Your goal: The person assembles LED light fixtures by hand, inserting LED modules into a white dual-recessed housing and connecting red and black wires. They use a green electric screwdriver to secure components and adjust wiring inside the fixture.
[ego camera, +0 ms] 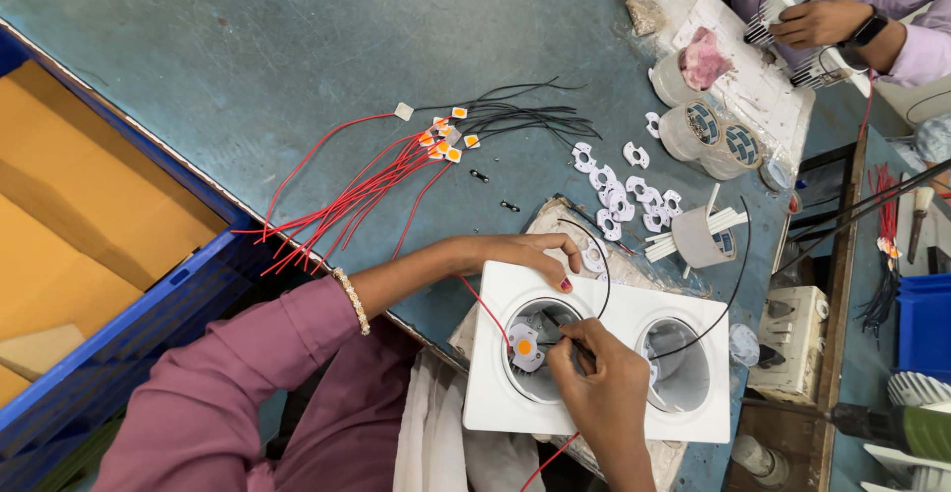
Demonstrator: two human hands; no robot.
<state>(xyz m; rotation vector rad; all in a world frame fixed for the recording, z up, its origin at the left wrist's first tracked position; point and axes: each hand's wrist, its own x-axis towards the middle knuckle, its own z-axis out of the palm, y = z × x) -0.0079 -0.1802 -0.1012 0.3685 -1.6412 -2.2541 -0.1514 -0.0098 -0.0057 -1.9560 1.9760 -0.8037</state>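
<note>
Blue-green counter: carries a white twin-opening downlight housing, long axis left to right, two round wells. Your left hand lies flat on its upper left edge, fingers spread, gripping nothing. Your right hand sits over the left well, grip pinched on what seems a thin tool or wire. Just left of that grip, inside the well: one LED chip in its white holder, red lead attached.

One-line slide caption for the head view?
Left hand steadies a white twin-hole housing; right hand works on the LED chip.
</note>
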